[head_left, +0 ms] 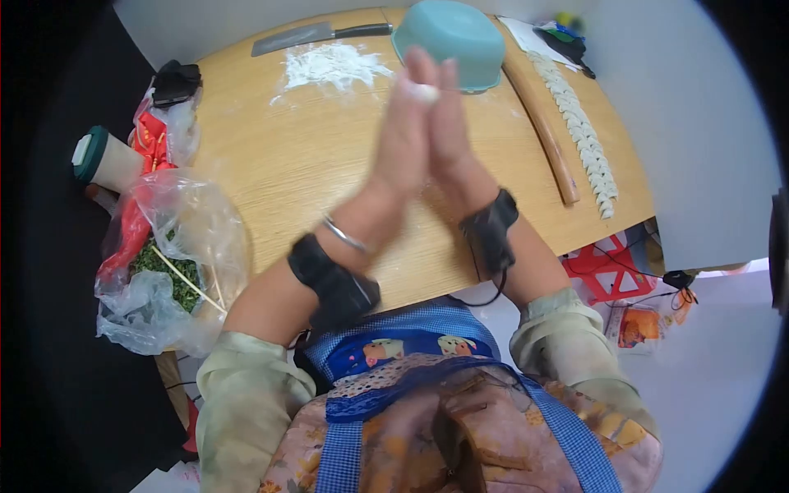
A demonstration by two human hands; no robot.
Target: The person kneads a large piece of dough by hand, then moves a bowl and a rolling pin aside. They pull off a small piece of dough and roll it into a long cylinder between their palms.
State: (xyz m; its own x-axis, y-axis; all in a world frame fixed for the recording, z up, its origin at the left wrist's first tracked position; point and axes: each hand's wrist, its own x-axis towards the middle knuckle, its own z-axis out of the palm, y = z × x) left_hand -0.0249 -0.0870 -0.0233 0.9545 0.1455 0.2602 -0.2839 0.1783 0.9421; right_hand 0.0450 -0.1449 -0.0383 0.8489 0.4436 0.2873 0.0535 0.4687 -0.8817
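Fingers [411, 99] upright, palms pressed around dough [425, 92]

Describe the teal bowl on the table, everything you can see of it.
The teal bowl looks like smooth plastic and sits upside down, base up, at the far edge of the wooden table. A patch of flour lies to its left, a knife past that, a wooden rolling pin to its right. The raised hands partly cover its near rim.

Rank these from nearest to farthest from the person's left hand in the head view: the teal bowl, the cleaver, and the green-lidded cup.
1. teal bowl, upturned just beyond the left hand, to the right.
2. cleaver, at the table's far edge.
3. green-lidded cup, off the table's left side.
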